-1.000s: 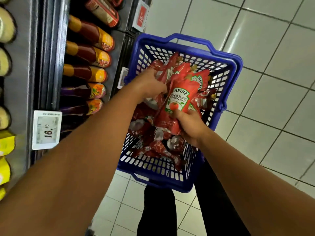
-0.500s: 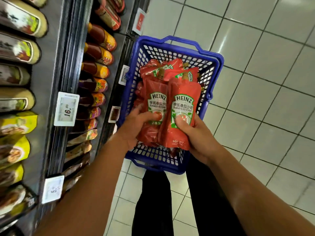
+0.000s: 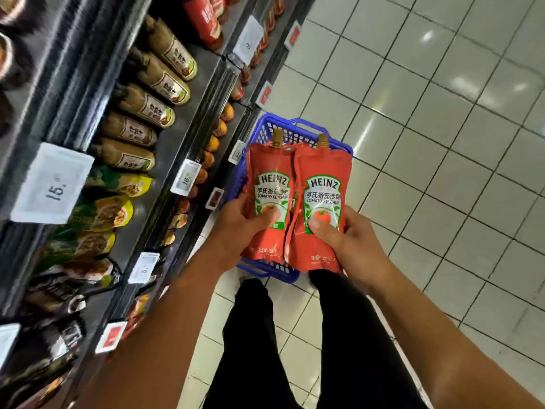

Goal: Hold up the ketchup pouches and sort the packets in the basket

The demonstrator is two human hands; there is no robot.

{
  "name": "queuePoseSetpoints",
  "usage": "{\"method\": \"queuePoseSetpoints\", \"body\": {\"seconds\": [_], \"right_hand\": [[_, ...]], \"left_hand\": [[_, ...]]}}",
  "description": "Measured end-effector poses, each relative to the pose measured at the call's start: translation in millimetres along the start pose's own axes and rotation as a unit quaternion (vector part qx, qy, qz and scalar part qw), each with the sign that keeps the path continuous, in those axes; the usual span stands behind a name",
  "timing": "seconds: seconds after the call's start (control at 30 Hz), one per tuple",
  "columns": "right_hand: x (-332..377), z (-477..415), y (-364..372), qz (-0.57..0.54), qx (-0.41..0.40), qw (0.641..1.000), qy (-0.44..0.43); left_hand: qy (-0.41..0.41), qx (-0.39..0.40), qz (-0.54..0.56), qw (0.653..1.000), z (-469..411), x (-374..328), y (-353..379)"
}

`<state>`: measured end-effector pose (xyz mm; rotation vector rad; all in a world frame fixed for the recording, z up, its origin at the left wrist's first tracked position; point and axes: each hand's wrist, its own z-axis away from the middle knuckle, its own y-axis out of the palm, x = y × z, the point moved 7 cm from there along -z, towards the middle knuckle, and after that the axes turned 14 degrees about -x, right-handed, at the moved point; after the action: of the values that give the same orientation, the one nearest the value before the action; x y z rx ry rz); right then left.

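Note:
Two red Heinz tomato ketchup pouches stand upright side by side in front of me. My left hand grips the left ketchup pouch near its bottom, thumb pressed on the label. My right hand grips the right ketchup pouch the same way. Both pouches have brown spouts at the top. Below and behind them a blue plastic basket sits on the floor, mostly hidden by the pouches.
Dark store shelves run along the left, stocked with brown sauce bottles, yellow-green pouches and white price tags. White tiled floor spreads to the right. My black-trousered legs stand just behind the basket.
Both hands have lifted the two ketchup pouches up out of the basket toward me. The view has pulled back, showing more of the shelves.

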<state>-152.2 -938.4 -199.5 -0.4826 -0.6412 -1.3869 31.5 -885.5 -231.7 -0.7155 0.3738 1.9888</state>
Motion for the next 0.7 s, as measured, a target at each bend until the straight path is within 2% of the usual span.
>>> {"method": "queuePoseSetpoints", "body": {"seconds": [0.17,0.37,0.57,0.7], "right_hand": [[65.4,43.7,7.7,0.048,0.069,0.995,-0.057],[130.8,80.4,5.6,0.112,0.154,0.977,-0.099],[175.3,126.9,16.4,0.158,0.239,0.948,-0.142],[177.9,165.5,35.3,0.184,0.287,0.927,-0.159]], "left_hand": [[0.051,0.000,0.038,0.998,68.1,-42.7,3.3],[0.108,-0.059,0.130,0.984,142.8,-71.4,12.1],[0.185,-0.134,0.249,0.941,221.5,-86.9,19.4],[0.184,-0.200,0.322,0.907,269.5,-74.9,1.3]]}}
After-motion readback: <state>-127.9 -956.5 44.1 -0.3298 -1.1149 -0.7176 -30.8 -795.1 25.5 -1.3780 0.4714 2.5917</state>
